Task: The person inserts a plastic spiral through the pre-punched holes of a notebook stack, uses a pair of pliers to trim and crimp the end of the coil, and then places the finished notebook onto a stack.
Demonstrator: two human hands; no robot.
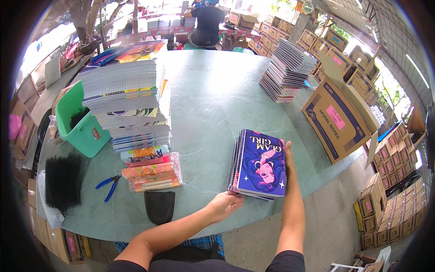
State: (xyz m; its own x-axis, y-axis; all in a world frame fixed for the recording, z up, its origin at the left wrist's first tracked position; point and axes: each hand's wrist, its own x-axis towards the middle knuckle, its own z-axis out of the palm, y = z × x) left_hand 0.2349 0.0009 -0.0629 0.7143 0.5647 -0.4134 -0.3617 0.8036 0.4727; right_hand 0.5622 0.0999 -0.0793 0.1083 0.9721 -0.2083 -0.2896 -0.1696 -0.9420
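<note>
A short stack of spiral notebooks [263,165] lies on the green table in front of me, slightly right of centre. Its top cover is purple with a drawn long-haired figure, upside down to me, and the spiral edges face left. My right hand [290,159] lies along the stack's right side, most of its fingers hidden behind that edge. At the near left corner, my left hand [227,205] has its fingers curled in and touching the notebooks. Left of my left hand are a dark rounded pad [159,207] and blue-handled pliers [108,187].
A tall paper stack [129,102] rises at left, beside a green bin [90,138] and a dark mesh-like bundle [65,183]. More notebooks [287,72] stand at the far right. An open carton [328,120] leans at the table's right edge. A person [208,25] sits beyond.
</note>
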